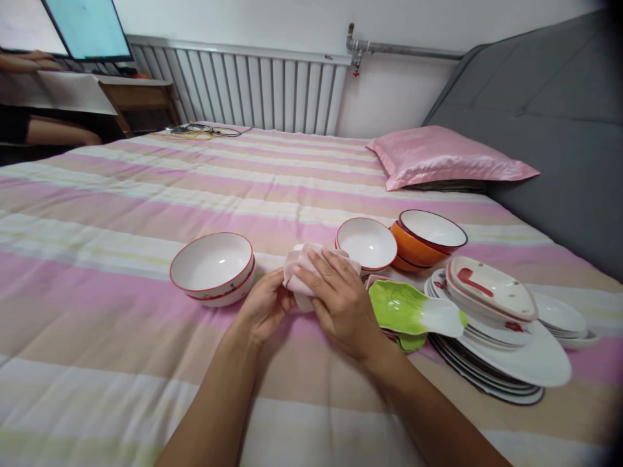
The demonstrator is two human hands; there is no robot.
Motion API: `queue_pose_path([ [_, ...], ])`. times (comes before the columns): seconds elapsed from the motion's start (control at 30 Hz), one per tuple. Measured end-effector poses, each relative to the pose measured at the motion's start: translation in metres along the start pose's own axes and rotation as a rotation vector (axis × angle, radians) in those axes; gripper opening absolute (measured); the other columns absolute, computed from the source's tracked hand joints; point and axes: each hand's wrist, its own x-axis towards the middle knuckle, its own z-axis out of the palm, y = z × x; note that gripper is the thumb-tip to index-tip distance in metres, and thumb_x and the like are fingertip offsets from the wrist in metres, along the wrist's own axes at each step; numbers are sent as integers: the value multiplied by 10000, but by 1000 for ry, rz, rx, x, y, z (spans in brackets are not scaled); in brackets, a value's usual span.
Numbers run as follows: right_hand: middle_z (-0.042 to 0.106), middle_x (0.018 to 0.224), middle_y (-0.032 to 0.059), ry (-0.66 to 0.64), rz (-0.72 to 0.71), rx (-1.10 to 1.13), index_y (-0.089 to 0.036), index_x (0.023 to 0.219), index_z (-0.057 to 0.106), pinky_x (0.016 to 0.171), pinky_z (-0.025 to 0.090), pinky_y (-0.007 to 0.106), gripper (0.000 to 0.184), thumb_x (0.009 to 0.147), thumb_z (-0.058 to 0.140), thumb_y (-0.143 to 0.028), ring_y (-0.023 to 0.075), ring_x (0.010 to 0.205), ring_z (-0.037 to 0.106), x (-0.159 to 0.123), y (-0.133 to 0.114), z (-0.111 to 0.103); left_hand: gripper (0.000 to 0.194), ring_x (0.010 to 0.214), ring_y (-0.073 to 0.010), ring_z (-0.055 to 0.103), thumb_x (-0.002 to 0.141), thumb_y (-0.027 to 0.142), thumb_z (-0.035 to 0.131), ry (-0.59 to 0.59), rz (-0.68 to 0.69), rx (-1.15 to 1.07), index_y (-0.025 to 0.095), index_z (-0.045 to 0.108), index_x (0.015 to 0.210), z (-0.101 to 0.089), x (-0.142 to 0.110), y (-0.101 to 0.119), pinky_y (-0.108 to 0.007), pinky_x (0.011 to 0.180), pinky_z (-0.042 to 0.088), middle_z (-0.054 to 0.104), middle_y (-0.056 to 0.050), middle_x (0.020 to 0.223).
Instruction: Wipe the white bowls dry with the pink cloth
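Wiping step in hand, we judge. Left hand grips the cloth from the side; right hand lies curled over it. Any dish within, we cannot tell. Cloth is above the bed, between the left bowls and green dish. Next move calls for a steady left grip.

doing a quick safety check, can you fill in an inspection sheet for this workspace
Surface: striped bedcover, wrinkled
Job's things: pink cloth, anything inside it hidden; red-rimmed bowls left; green leaf-shaped dish, orange bowls, stacked plates right
Clutter: pink pillow by the grey headboard
Grips: left grip and right grip both on the cloth
Cables: bunched at the bedcover's far edge
Surroundings: radiator, pipe, two screens, another person's arm by a desk
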Motion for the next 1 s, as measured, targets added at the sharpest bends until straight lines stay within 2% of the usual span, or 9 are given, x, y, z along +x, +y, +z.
queue_pose_path([
  [0.1,375,1486,46,-62,-33,-12,-245,1340,501,1128,305,483,421,931,427,-175,258,1398,285,0,1,0,263,555,-96,618,833,8,422,45,-7,-52,69,674,790,1,1,2,-162,541,513,681,-61,686],
  [0.23,371,1488,18,-115,-93,-30,-268,1321,519,1130,301,482,414,932,424,-161,257,1401,276,1,3,-2,279,558,-83,616,842,-1,389,65,-34,-106,57,657,788,3,1,4,-144,531,515,678,-59,680],
  [0.43,458,1431,-9,-156,-163,-6,-249,1284,556,1155,276,448,435,889,452,-99,227,1385,319,1,2,-4,303,509,-95,607,886,32,344,76,-129,-167,47,634,798,4,2,6,-151,473,495,657,-62,627],
  [0.57,522,1377,-17,-131,-179,23,-257,1184,633,1136,316,433,395,861,490,-81,225,1371,348,0,2,-5,306,468,-91,591,916,70,343,98,-158,-192,41,624,796,1,3,7,-156,437,482,643,-54,591],
  [0.77,595,1294,-44,-125,-191,64,-263,1100,678,1096,378,405,367,835,519,-65,220,1312,440,-2,3,-5,313,546,-158,659,950,179,360,89,-149,-167,34,633,900,-2,4,7,-235,501,545,697,-112,684],
  [1.0,643,1227,-41,-171,-202,100,-227,1039,703,1056,425,351,334,796,553,-52,218,1273,488,-3,1,-8,257,591,-182,677,932,168,406,140,-97,-159,55,632,889,-3,6,6,-264,545,556,706,-110,708],
])
